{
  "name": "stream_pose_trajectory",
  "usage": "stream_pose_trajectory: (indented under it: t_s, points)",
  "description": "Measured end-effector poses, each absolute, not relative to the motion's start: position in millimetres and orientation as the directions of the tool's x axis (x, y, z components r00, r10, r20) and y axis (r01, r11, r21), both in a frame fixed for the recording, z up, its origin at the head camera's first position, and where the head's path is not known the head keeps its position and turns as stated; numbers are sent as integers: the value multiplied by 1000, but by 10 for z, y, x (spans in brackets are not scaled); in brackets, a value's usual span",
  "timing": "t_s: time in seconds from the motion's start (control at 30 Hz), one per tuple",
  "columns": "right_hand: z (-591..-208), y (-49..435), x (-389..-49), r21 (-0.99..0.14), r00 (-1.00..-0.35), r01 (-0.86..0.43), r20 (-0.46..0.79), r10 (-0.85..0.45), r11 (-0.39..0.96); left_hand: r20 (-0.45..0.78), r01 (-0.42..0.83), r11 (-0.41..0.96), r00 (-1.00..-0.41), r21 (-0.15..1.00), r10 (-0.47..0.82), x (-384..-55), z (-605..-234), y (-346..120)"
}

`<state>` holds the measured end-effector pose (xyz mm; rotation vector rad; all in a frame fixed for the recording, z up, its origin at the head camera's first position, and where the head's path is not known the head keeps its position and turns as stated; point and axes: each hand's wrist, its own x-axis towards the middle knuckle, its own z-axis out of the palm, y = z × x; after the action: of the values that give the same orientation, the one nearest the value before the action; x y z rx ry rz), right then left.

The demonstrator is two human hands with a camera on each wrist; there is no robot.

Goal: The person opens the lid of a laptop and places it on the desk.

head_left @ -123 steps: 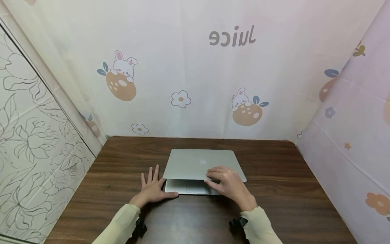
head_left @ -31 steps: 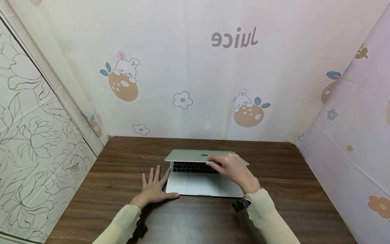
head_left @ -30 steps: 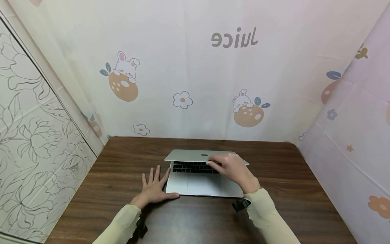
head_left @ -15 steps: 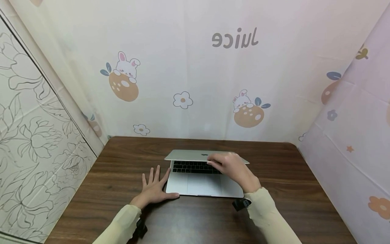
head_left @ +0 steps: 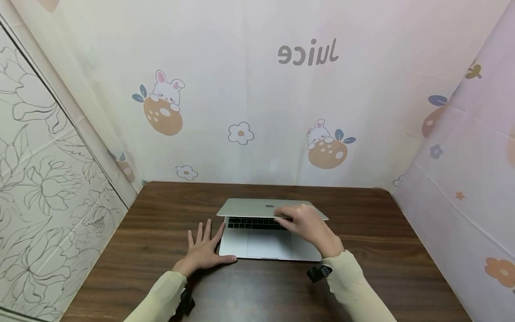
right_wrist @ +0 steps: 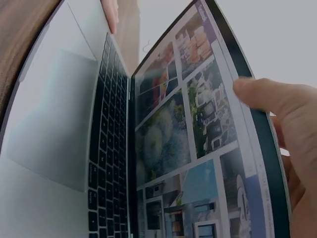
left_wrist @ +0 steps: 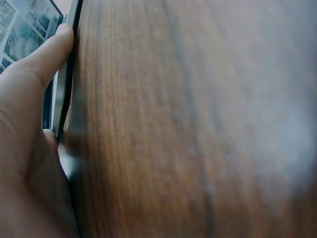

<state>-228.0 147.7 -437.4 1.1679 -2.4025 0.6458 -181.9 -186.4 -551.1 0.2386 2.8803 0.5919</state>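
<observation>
A silver laptop (head_left: pixel 268 245) sits on the table with its lid (head_left: pixel 249 207) partly raised over the black keyboard (right_wrist: pixel 110 134). My right hand (head_left: pixel 309 226) grips the lid's front edge right of its middle; in the right wrist view the thumb (right_wrist: pixel 257 94) presses on the screen side, with the fingers behind. The lit screen (right_wrist: pixel 166 129) shows a grid of pictures. My left hand (head_left: pixel 202 251) lies flat with fingers spread beside the laptop's left side. Its thumb (left_wrist: pixel 54 52) touches the front left corner of the base, and its index finger meets the side edge.
The dark wooden table (head_left: pixel 161 214) extends around the laptop on all sides. Behind it hangs a pale curtain (head_left: pixel 273 103) with rabbit and fruit prints. More curtain (head_left: pixel 462 179) closes the right side, and a flower-patterned panel (head_left: pixel 48 188) stands at left.
Over the longer span, my right hand has lifted the lid, uncovering the keyboard. In the last half second the lid's edge has dipped slightly. My left hand stays put.
</observation>
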Motion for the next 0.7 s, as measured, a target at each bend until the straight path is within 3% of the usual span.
stream_pose_trajectory:
  t_s: [0.33,0.7]
  points:
    - [-4409,1453,-2266,-298,-606,-784,556,-569,545,-131,133,896,-970,424,206,-1819,-5567,-1894]
    - [-4308,1443,-2319,-340,-676,-729,488,-551,594,-136,133,899,-969,417,207,-1808,-5528,-1883]
